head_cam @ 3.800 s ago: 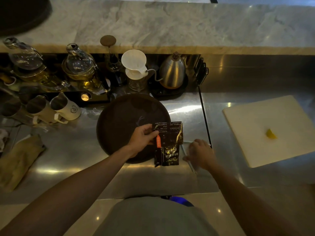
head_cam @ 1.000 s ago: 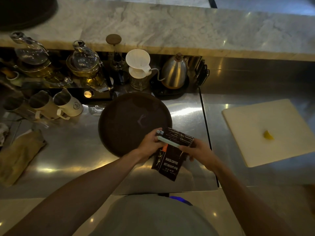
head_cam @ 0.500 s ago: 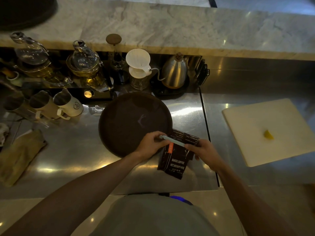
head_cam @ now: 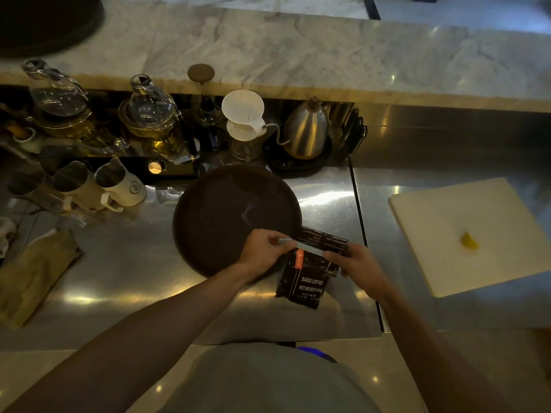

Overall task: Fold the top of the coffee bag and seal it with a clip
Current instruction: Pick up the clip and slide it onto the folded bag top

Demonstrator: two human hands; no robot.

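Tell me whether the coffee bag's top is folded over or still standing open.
Folded. The coffee bag has its top flap bent back, and a pale clip lies across the crease, held by the left hand and right hand.

Bare forearms, grey shirt (head_cam: 268, 383).

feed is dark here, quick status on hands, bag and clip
Left hand and right hand both gripping the clip. Clip lies across the folded top of the coffee bag. Nothing in the way.
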